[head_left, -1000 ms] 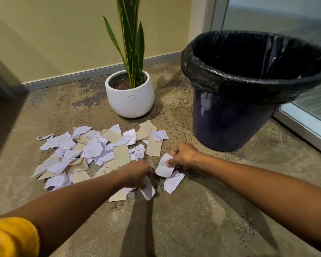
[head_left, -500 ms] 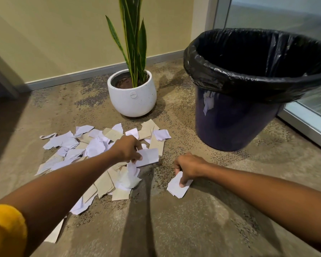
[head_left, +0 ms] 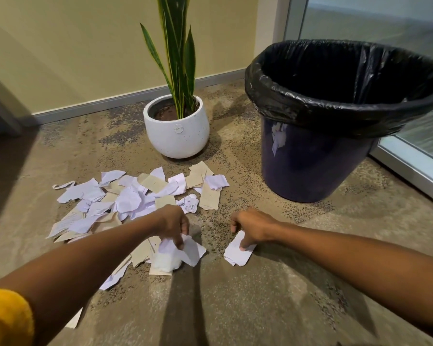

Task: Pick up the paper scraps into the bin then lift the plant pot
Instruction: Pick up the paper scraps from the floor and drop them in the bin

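Writing: a small round badge on the white plant pot (head_left: 176, 136) carries pale lettering too faint to read; one white scrap (head_left: 191, 205) at frame centre shows printed digits, not legible.
Paper scraps (head_left: 125, 196): white and tan pieces spread over the floor, centre-left of frame, just below the pot.
Left hand (head_left: 174, 224): fingers curled down, pinching a crumpled white bunch (head_left: 178, 253) at lower centre.
Right hand (head_left: 251, 227): curled, thumb pressing a small white stack (head_left: 236, 254) against the floor; whether it grips the stack I cannot tell.
Bin (head_left: 335, 116): dark blue, black liner folded over the rim, right of frame; its inside is too dark to make out.
Floor (head_left: 260, 308): mottled brown carpet.
Room: yellow wall with grey skirting in the upper left, a glass panel in a metal frame at the right edge.
Cut off: the plant's leaves (head_left: 178, 58) run out the top; a yellow sleeve (head_left: 5, 318) sits at lower left.
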`<move>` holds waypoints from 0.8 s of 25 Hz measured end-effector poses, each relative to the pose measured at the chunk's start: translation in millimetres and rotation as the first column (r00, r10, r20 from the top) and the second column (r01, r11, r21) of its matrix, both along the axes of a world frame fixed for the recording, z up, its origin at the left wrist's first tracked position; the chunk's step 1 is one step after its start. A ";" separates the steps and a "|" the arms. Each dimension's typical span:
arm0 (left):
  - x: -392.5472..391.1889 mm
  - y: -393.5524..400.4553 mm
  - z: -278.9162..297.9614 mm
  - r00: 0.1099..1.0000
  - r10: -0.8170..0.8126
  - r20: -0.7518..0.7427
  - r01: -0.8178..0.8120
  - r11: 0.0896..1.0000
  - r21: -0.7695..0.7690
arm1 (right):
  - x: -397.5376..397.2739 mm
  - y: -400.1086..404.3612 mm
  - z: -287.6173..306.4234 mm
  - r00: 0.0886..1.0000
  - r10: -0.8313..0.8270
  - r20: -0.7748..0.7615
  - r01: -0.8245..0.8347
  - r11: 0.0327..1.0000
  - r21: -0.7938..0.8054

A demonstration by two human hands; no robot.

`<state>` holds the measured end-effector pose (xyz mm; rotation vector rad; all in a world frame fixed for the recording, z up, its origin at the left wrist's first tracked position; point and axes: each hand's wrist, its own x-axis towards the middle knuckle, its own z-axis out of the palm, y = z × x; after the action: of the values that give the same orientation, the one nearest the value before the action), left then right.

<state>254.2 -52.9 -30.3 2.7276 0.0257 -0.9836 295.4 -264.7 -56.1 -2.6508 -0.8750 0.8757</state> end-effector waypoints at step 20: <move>50.2 -17.2 163.3 0.603 0.724 0.334 -0.317 0.602 -0.733 | -2.9 -7.1 141.5 0.816 -0.409 0.408 0.080 0.779 0.622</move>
<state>304.4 -70.0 133.0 2.0426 0.3664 0.1223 292.5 -271.8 85.4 -2.3587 -0.6965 -0.2108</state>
